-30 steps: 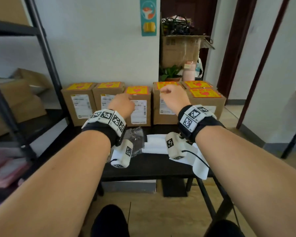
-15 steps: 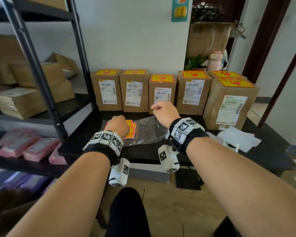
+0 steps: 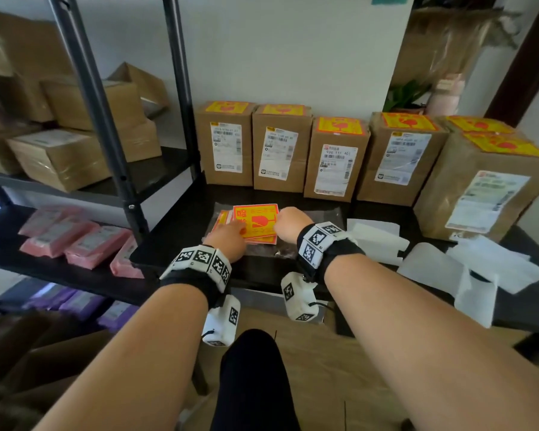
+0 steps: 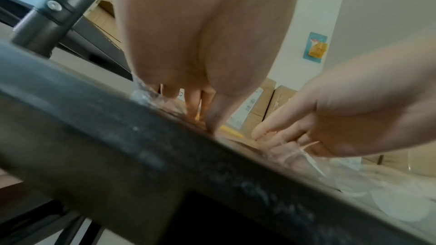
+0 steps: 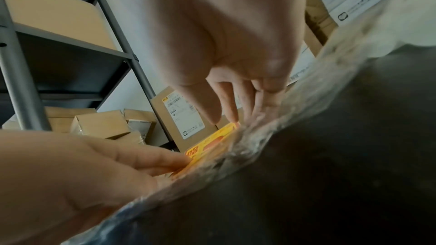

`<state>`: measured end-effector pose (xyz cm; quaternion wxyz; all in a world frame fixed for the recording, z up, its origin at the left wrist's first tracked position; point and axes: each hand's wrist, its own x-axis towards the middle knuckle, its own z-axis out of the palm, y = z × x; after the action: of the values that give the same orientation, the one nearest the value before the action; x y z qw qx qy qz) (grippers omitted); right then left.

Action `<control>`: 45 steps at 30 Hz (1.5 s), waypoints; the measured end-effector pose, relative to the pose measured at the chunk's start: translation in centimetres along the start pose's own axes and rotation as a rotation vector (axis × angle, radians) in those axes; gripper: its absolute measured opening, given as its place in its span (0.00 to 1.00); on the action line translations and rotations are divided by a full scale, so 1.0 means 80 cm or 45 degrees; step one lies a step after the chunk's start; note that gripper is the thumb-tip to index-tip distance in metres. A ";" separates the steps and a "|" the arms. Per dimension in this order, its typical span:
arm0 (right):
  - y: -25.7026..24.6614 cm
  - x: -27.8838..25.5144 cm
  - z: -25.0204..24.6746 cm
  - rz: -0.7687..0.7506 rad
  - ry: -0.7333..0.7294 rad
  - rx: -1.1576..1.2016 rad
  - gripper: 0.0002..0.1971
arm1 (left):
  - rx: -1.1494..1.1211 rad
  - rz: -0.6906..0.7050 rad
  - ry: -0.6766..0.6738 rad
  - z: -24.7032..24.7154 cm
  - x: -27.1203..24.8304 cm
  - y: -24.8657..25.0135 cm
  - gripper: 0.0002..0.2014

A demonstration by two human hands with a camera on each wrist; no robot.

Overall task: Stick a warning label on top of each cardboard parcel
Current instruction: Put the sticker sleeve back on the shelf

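Several cardboard parcels (image 3: 336, 160) stand in a row at the back of the black table (image 3: 175, 231), each with a yellow-red warning label on its top. A stack of loose warning labels (image 3: 257, 220) lies on a clear plastic bag (image 3: 311, 213) near the table's front. My left hand (image 3: 231, 233) rests on the stack's left side, its straight fingers (image 4: 197, 103) pressing down. My right hand (image 3: 288, 219) is at the top label's right corner, its fingertips (image 5: 233, 111) touching the label edge (image 5: 212, 142). Neither hand lifts a label.
White backing papers (image 3: 433, 269) lie scattered on the table's right half. A grey metal rack (image 3: 106, 126) stands close on the left, holding cardboard boxes (image 3: 63, 157), pink packets (image 3: 75, 241) and purple packets (image 3: 75, 303). A big open box and a plant stand at the back right.
Both hands came down from the parcel tops to the label stack. The left hand reached it first, then the right hand moved onto the top label's corner. My view tilted down and left.
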<state>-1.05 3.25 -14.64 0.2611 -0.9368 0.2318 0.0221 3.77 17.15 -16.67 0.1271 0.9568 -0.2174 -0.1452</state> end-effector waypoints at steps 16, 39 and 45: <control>0.044 -0.016 -0.085 0.071 0.606 0.461 0.11 | -0.128 0.103 0.385 -0.024 -0.026 0.062 0.16; 0.109 -0.049 -0.099 0.308 0.277 0.958 0.11 | -0.324 0.244 0.437 0.003 -0.040 0.162 0.05; 0.092 -0.020 -0.074 0.333 0.255 0.766 0.10 | -0.355 0.188 0.429 -0.018 -0.028 0.118 0.16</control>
<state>-6.21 -4.57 -12.81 0.4965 -0.7778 0.3706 -0.1062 -1.25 10.16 -11.92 0.3030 0.9222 -0.2404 -0.0023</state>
